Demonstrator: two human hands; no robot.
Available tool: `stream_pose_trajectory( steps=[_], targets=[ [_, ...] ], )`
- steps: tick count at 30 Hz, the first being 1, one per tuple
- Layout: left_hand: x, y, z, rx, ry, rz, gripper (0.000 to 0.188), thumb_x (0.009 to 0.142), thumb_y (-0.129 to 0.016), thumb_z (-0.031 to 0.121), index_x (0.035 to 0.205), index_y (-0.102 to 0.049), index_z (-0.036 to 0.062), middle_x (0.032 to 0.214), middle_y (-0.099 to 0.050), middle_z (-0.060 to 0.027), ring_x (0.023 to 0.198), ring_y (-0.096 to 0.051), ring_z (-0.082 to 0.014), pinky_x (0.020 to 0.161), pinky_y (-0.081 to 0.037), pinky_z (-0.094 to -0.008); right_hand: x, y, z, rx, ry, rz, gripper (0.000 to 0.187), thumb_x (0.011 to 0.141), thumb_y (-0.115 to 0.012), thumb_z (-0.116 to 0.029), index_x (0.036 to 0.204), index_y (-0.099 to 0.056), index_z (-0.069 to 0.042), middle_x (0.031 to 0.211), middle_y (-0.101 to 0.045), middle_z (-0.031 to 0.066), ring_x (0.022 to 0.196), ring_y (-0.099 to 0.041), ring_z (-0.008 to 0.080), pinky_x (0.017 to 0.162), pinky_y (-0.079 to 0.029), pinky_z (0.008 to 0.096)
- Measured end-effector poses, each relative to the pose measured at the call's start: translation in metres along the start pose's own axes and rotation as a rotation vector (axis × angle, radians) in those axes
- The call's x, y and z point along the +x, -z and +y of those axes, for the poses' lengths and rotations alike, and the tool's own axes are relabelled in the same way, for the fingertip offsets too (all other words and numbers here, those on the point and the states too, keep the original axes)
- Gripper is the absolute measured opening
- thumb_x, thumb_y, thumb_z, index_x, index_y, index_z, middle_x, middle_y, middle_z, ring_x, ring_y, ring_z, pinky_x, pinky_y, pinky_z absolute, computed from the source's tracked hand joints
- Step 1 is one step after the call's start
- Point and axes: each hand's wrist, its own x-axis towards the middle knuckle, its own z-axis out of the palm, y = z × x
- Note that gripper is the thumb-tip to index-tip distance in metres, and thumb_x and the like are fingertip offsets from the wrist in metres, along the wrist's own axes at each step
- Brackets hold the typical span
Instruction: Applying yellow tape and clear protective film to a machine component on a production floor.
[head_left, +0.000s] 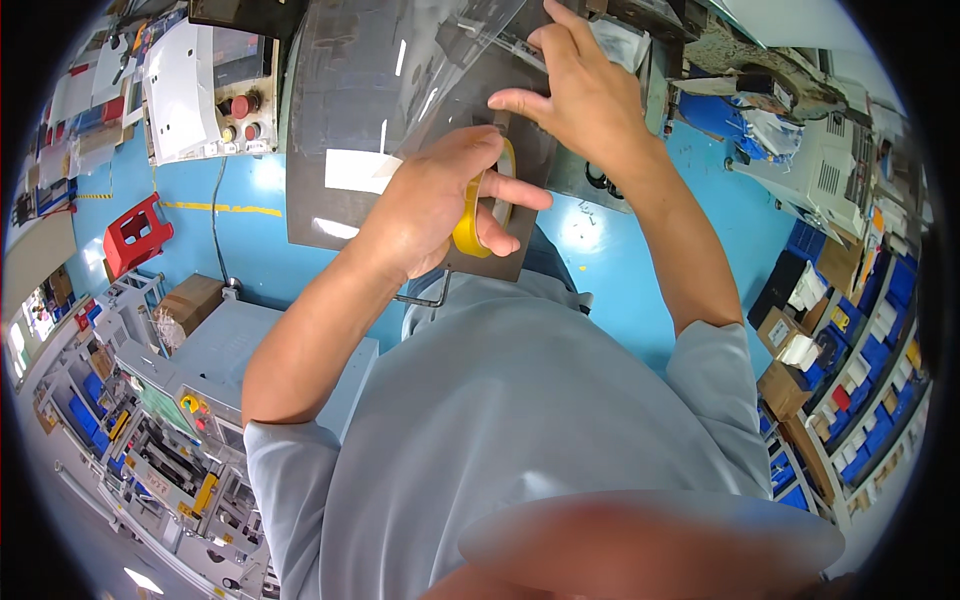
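Tape roll, one, on left hand

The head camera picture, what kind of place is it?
Probably a factory or workshop: there's a control panel with round buttons, rows of blue bins, and a yellow line on the floor.

Red stool on blue floor, far L of fingers; brown box nr it, lower. Yellow line btwn stool & fingers. Red btn up L. Blue bins far R, lower.
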Motion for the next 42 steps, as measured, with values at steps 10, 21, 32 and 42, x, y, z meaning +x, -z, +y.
stream_pose_trajectory(
  steps=[10, 21, 32, 42],
  targets=[
    [0.005, 0.006, -0.004, -0.113, 0.022, 0.009, 0.048, 0.099, -0.041, 0.031, 0.131, -0.039, -0.0051, 0.099, -0.067, -0.0256, 0.044, -0.051, -0.0190, 0.056, -0.052, -0.0338, -0.024, -0.006, 0.010, 0.192, -0.036, 0.096, 0.036, 0.085, -0.065, -0.035, 0.105, -0.061, -0.005, 0.113, -0.061, 0.0133, 0.092, -0.063, 0.0328, 0.079, -0.051, 0.0389],
    [0.007, 0.010, -0.005, -0.076, -0.007, -0.020, 0.044, 0.100, -0.038, 0.028, 0.129, -0.040, -0.0047, 0.096, -0.067, -0.0248, 0.043, -0.047, -0.0167, 0.052, -0.047, -0.0309, -0.042, 0.053, 0.044, 0.292, 0.064, -0.418, 0.032, 0.091, -0.060, -0.026, 0.115, -0.063, -0.005, 0.069, -0.063, 0.0138, 0.062, -0.060, 0.0309, 0.062, -0.047, 0.0382],
    [0.008, 0.014, -0.001, -0.071, -0.019, -0.047, 0.042, 0.101, -0.036, 0.023, 0.128, -0.038, -0.0091, 0.099, -0.065, -0.0294, 0.045, -0.050, -0.0215, 0.053, -0.048, -0.0348, -0.023, 0.066, 0.038, 0.140, 0.126, -0.560, 0.029, 0.090, -0.059, -0.027, 0.110, -0.065, -0.006, 0.065, -0.058, 0.0163, 0.060, -0.056, 0.0332, 0.059, -0.044, 0.0421],
    [-0.020, 0.020, -0.008, 0.181, -0.045, -0.321, 0.048, 0.098, -0.045, 0.029, 0.133, -0.036, -0.0021, 0.092, -0.069, -0.0184, 0.044, -0.053, -0.0144, 0.044, -0.046, -0.0267, -0.045, 0.065, 0.054, 0.564, -0.034, -0.513, 0.018, 0.094, -0.053, -0.019, 0.101, -0.059, -0.004, 0.067, -0.060, 0.0072, 0.058, -0.055, 0.0171, 0.056, -0.042, 0.0314]
  ],
)
